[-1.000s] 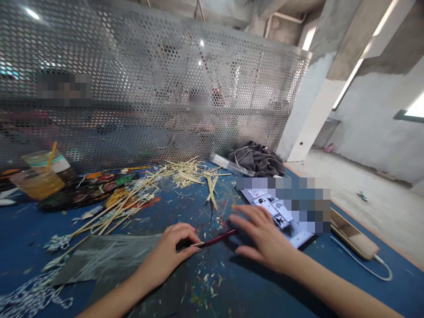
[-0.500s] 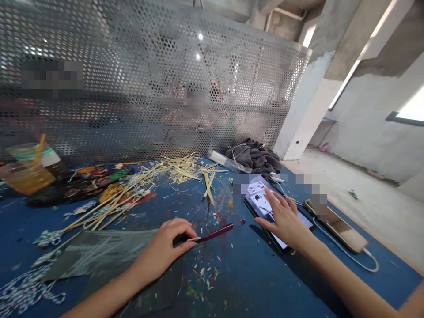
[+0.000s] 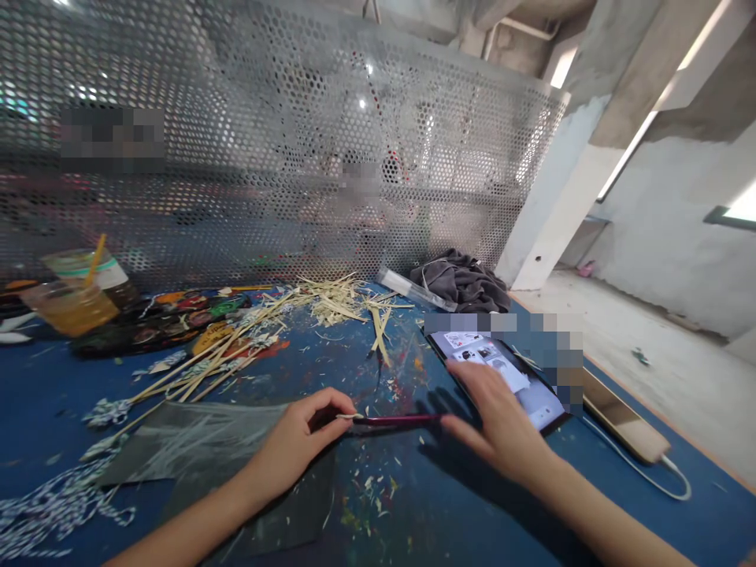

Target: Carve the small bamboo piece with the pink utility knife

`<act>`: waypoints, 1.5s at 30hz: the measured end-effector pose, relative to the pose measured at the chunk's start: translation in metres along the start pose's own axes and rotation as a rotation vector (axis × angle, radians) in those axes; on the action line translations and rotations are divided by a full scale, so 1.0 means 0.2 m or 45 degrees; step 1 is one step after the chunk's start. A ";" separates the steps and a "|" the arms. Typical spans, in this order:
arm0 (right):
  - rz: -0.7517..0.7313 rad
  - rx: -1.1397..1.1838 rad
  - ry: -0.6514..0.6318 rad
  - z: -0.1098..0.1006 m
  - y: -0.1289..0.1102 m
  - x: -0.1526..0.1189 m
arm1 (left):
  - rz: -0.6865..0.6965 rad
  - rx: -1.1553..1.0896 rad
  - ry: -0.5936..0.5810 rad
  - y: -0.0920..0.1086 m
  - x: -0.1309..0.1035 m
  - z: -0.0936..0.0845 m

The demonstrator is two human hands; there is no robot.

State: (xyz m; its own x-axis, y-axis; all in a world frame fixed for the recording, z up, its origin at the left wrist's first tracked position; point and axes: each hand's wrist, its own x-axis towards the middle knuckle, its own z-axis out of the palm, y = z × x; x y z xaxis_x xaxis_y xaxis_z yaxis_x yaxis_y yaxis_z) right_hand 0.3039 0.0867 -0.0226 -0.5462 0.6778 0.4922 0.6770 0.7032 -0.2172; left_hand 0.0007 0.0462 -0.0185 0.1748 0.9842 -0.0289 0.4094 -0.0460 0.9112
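Down on the blue paint-flecked table [image 3: 71,394], a thin red-handled tool [image 3: 393,420] is held level between the two hands. The left hand [image 3: 295,445] is closed on its pale tip end, the thumb and forefinger pinched together around it, with the heel of the hand rested on a grey sheet [image 3: 194,449] that lies flat on the table. The right hand [image 3: 502,425] is laid palm down with the fingers loosely spread; its thumb is seen touching the far end of the tool, though whether that end is actually gripped cannot be told. The fingers of that hand are placed over the near edge of a tablet [image 3: 520,378], whose lit screen is partly blurred. Just beyond the tablet, a tan power bank [image 3: 620,417] is set near the table's right edge, with a white cable [image 3: 667,484] curled out from it. Split bamboo strips [image 3: 206,362] and pale shavings [image 3: 331,303] are scattered across the middle of the table, and twisted blue-and-white cord [image 3: 53,512] is trailed along the near left. A plastic cup [image 3: 71,303] of orange drink is stood at the far left, and a dark cloth [image 3: 461,279] is bunched against the perforated metal screen [image 3: 265,142] at the back.
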 end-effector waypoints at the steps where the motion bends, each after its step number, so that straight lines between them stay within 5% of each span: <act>1: -0.095 0.102 -0.121 0.01 -0.06 0.00 | -0.014 -0.106 -0.022 0.01 -0.01 0.01; 4: -0.215 0.252 -0.375 0.05 -0.22 -0.01 | -0.035 -0.275 -0.089 0.02 -0.03 0.05; 7: -0.249 0.252 -0.422 0.07 -0.25 -0.01 | -0.041 -0.294 -0.100 0.02 -0.04 0.08; 10: -0.183 0.099 -0.287 0.05 -0.14 -0.01 | -0.052 -0.303 -0.107 0.02 -0.03 0.08; 13: 0.188 -0.259 -0.103 0.03 0.04 -0.01 | -0.050 -0.293 -0.145 0.02 -0.03 0.07; 16: 0.393 -0.451 -0.185 0.05 0.16 -0.04 | -0.045 -0.247 -0.178 0.02 -0.03 0.07; 23: 0.489 -0.367 -0.228 0.01 0.21 0.02 | -0.015 -0.180 -0.181 -0.01 -0.03 0.08; 26: 0.537 -0.169 0.038 -0.13 0.28 0.02 | 0.004 -0.142 -0.178 -0.01 -0.03 0.08; 29: 0.635 -0.120 0.450 -0.25 0.35 -0.10 | 0.022 -0.101 -0.178 0.00 -0.03 0.08; 31: 0.711 -0.032 0.511 -0.27 0.38 -0.23 | 0.033 -0.081 -0.177 0.00 -0.03 0.07; 36: 0.739 0.012 0.207 -0.20 0.39 -0.50 | 0.023 -0.061 -0.197 0.01 -0.02 0.06; 45: 0.782 -0.016 0.313 -0.20 0.35 -0.51 | 0.018 -0.015 -0.210 0.03 -0.02 0.06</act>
State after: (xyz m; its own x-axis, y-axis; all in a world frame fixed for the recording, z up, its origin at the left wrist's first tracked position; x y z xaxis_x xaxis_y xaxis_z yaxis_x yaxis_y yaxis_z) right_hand 0.4255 0.0582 -0.0545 0.0688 0.8851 0.4603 0.8358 0.2008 -0.5110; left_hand 0.0127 0.0403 -0.0177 0.3253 0.9420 -0.0820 0.3953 -0.0567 0.9168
